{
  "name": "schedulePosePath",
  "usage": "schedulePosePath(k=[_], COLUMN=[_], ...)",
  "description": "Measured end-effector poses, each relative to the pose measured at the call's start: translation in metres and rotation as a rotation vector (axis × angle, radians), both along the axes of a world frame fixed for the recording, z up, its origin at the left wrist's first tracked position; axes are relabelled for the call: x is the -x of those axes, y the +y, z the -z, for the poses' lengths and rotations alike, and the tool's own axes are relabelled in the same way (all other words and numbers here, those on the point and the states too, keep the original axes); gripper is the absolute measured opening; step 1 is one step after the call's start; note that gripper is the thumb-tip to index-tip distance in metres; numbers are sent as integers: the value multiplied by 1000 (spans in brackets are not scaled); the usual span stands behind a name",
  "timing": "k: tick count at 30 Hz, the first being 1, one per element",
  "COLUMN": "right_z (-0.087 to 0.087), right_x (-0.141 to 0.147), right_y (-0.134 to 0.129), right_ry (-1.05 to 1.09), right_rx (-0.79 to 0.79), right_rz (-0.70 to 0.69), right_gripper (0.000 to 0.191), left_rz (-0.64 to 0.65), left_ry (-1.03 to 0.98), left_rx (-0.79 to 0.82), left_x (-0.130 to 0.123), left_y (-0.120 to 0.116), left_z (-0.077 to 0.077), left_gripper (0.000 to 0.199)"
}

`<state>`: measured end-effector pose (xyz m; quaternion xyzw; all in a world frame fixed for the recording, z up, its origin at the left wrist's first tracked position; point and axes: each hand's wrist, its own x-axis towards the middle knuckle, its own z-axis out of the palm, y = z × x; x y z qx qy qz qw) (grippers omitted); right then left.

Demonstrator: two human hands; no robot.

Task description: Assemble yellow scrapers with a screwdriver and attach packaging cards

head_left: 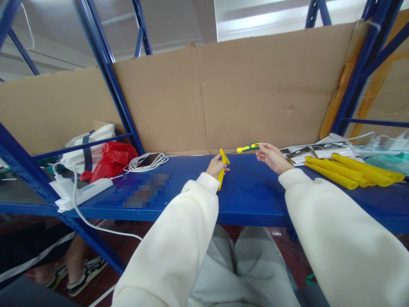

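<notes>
Near the middle of the blue shelf, my left hand is closed around a yellow tool-like piece with a wider top. My right hand pinches the end of a green and yellow screwdriver handle. The screwdriver's thin shaft points left, and its tip is at the top of the yellow piece; whether it sits inside cannot be made out. Several yellow tubes lie to the right of my right hand, beside black and white packets.
A white power strip, a red bag, a white bag and a coiled white cable lie at the left. Cardboard stands behind the shelf. Blue posts rise on both sides. Another person's legs show at lower left.
</notes>
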<state>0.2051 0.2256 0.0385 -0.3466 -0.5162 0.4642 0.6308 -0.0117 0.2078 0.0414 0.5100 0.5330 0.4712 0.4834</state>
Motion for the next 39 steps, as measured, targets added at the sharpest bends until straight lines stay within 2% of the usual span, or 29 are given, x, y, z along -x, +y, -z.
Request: schedulePosePath(k=[4, 9, 14, 19, 39], right_z=[1, 0, 1, 0, -5], right_x=[-1, 0, 0, 1, 4], right_y=[1, 0, 0, -2, -9], right_ry=[14, 6, 24, -14, -15], right_rx=[-6, 24, 13, 29, 53], right_rz=[20, 24, 50, -4, 59], right_gripper=[29, 29, 22, 17, 31], left_rz=[8, 2, -5, -16, 27], left_ry=[8, 12, 16, -4, 15], left_rx=[-1, -1, 0, 4, -13], left_x=[0, -1, -2, 0, 0], left_y=[0, -1, -4, -3, 1], left_z=[0, -1, -3, -3, 4], left_gripper=[74, 73, 70, 69, 72])
